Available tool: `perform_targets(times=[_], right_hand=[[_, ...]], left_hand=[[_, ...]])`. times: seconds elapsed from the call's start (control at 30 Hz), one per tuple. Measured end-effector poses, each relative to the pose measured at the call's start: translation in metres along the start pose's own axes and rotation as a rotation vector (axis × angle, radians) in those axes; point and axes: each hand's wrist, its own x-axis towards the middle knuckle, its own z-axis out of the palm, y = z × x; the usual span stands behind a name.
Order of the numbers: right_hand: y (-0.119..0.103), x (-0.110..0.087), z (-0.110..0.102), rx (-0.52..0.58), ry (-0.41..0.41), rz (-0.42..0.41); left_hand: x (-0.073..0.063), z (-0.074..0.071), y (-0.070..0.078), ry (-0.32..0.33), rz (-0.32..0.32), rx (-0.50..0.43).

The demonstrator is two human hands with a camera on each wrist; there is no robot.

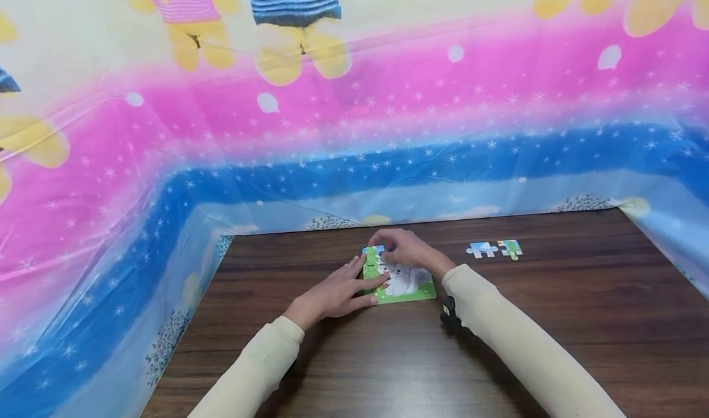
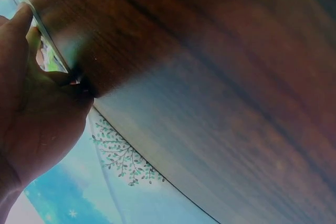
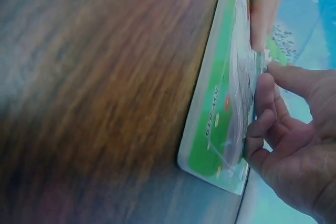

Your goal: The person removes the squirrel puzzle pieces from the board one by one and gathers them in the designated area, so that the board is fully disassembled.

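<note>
A small jigsaw puzzle board (image 1: 412, 290) with a white, bushy-tailed cartoon animal and a green border lies on the table. My left hand (image 1: 339, 290) rests on its left side, fingers stretched out across the picture. Over the board's upper part, my right hand (image 1: 407, 247) bends its fingers and seems to pinch a puzzle piece at the surface; the fingers mostly hide that piece. In the right wrist view, the fingertips of the right hand (image 3: 289, 108) meet the board (image 3: 210, 140) close to the left fingers.
Two loose jigsaw pieces, one blue and white (image 1: 483, 249) and one mostly green (image 1: 511, 248), lie to the right of the board on the dark wooden table (image 1: 388, 362). A printed cloth (image 1: 354, 178) hangs along the table's back and left edges.
</note>
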Motion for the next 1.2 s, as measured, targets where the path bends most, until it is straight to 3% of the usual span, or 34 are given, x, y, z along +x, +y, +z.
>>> perform_targets(times=[0.2, 0.37, 0.6, 0.9, 1.2], right_hand=[[-0.003, -0.003, -0.003, 0.172, 0.016, 0.085], [0.003, -0.003, -0.008, 0.306, 0.044, 0.092], [0.021, -0.016, -0.038, 0.409, 0.034, 0.119], [0.059, -0.051, -0.090, 0.252, -0.043, 0.155], [0.092, -0.077, -0.110, 0.158, -0.088, 0.190]], left_hand=[[0.000, -0.002, 0.001, 0.000, 0.003, 0.007], [0.000, -0.002, 0.001, 0.002, -0.002, 0.001], [0.000, -0.002, 0.002, -0.008, -0.007, -0.008], [-0.002, -0.001, 0.001, -0.003, -0.014, -0.004], [-0.002, 0.000, 0.002, 0.003, -0.005, 0.013]])
